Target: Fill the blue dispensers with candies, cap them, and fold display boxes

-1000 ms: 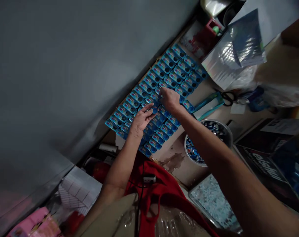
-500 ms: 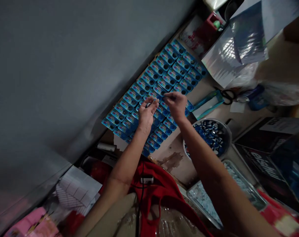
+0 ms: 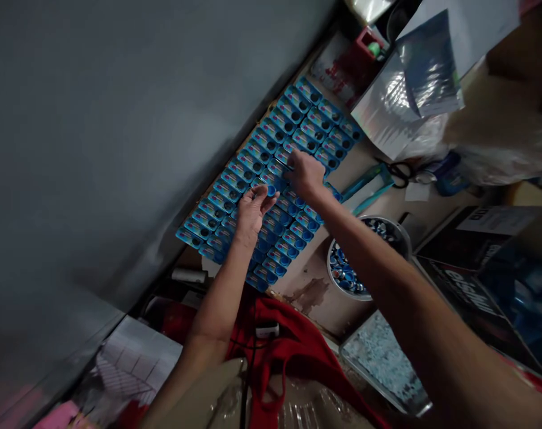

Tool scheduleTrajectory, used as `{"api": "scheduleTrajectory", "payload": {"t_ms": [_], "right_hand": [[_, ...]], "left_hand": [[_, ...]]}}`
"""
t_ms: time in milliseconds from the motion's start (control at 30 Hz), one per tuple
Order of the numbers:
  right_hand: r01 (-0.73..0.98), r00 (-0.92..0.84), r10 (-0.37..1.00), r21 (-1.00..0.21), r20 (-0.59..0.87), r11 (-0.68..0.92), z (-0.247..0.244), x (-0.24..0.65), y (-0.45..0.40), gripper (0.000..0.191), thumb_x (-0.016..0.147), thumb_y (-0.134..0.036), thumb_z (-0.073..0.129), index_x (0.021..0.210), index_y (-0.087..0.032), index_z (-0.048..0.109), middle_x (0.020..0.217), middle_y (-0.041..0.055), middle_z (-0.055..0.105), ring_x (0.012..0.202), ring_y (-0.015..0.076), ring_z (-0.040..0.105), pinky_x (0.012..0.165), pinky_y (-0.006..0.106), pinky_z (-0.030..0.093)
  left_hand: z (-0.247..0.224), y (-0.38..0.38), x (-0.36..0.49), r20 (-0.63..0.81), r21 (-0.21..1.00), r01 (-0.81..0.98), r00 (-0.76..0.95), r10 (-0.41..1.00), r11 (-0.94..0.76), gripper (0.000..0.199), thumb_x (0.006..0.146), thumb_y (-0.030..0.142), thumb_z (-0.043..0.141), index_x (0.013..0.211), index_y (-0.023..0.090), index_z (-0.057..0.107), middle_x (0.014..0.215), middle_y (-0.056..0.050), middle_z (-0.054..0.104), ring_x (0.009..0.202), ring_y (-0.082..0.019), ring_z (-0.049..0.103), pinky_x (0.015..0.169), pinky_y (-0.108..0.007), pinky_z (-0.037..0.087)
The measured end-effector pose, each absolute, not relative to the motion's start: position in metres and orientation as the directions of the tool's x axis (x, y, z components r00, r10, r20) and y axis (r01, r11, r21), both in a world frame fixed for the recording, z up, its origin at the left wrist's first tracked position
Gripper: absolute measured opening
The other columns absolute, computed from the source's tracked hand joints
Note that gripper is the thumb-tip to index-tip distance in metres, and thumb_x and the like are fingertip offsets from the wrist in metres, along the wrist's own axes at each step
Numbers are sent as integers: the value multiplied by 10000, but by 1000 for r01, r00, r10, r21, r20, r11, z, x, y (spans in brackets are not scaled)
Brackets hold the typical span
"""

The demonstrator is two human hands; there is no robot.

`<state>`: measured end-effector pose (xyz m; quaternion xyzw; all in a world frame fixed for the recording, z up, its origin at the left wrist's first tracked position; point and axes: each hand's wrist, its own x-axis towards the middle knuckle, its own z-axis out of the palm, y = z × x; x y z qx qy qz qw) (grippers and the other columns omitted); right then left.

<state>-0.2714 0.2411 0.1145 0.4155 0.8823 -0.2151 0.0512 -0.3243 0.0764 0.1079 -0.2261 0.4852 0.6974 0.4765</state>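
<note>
L grip [image 3: 251, 211] is closed to a light pinch on one small blue round piece [image 3: 271, 190], thumb and fingertips only, held above the middle of the packs; that's about the right pressure for something so small, so hold it by the rim w/ the face clear. R grip [image 3: 307, 174] is bunched, fingers pointing down at the rows just beside; tips hidden, so can't tell if it's holding anything or touching a pack. The blue packs [image 3: 271, 177] lie in tight slanting rows from the counter's [image 3: 313, 253] wall-side edge to its near edge, w/ dark rounds in those along the wall & blue rounds in those at the near edge. Best to work fingertips-down, both wrists up, bec. a dragging palm could knock rows crooked, esp. the packs right at the near edge. Also keep R forearm high: it crosses over the metal bowl [image 3: 329, 271] of loose blue & silver bits [image 3: 344, 271], to the right of the packs.
</note>
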Motion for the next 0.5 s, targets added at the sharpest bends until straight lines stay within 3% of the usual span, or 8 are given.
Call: {"api": "scheduleTrajectory", "payload": {"t_ms": [133, 200, 267, 400, 500], "right_hand": [[554, -723, 673, -716, -159, 426, 123, -245, 179, 318, 876, -140, 530, 1062, -228, 773, 1064, 80, 726, 978, 229, 670, 888, 336, 521], [493, -703, 687, -821, -183, 286, 125, -234, 157, 382, 864, -128, 481, 1060, -229, 793, 980, 66, 728, 938, 217, 674, 887, 332, 539], [475, -670, 714, -856, -204, 201, 128, -227, 145, 413, 837, -127, 468, 1049, -233, 807, 964, 61, 728, 929, 219, 675, 887, 340, 552], [434, -697, 692, -879, -190, 196, 136, -220, 148, 432, 798, -156, 528, 1109, -239, 815, 1080, 73, 736, 960, 220, 685, 897, 339, 568], [470, -675, 705, -863, -218, 184, 136, -219, 166, 357, 814, -204, 565, 1052, -227, 830, 992, 66, 760, 897, 219, 692, 867, 339, 570]], "left_hand": [[108, 68, -322, -742, 560, -826, -533, 407, -61, 380, 664, 264, 991, 795, 166, 648, 735, 53, 720, 816, -132, 773, 946, -286, 614], [107, 63, -318, -726, 590, -806, -558, 402, -53, 411, 618, 275, 1010, 760, 158, 643, 723, 61, 704, 766, -110, 745, 938, -280, 609], [105, 61, -312, -734, 586, -809, -556, 388, -51, 432, 597, 294, 1019, 753, 158, 640, 707, 62, 692, 775, -119, 744, 931, -287, 606], [103, 69, -299, -745, 567, -819, -557, 367, -89, 458, 591, 344, 1020, 805, 169, 655, 712, 34, 714, 900, -184, 776, 943, -317, 601], [105, 82, -295, -732, 567, -818, -554, 397, -95, 429, 637, 382, 1000, 797, 169, 662, 722, 19, 724, 921, -200, 779, 964, -338, 601]]}}
